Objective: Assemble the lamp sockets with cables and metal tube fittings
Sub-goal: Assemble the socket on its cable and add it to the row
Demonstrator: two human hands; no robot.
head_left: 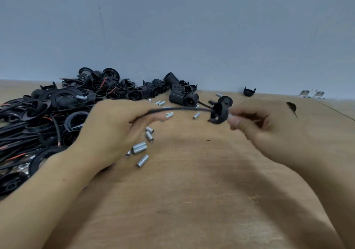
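Cable: I see a thin black round cable (180,109) stretched nearly level between my two hands, above the tan wooden desk (192,191); its long axis runs left to right across the view.
Left hand: my left hand (115,129) has its fingers curled round the cable's left stretch; the cable leaves the fist by the thumb.
Socket part: a small black plastic lamp socket cap (219,113) sits on the cable's right end, just left of my right fingertips, its open side roughly facing them.
Right hand: my right hand (269,125) pinches something pale at the cap's right face; motion blur hides whether it is a tube fitting or the wire ends, so I cannot tell.
Key relation: cap lies directly between the hands, right hand touching it, left hand well apart along the cable.
Spare fittings: short silver threaded metal tubes (142,160) lie scattered on the desk below the cable, nearer my left hand.
Stock: a heap of black sockets, rings and cables (57,110) at far left.
Judgement: next move likely slides along the cable axis.
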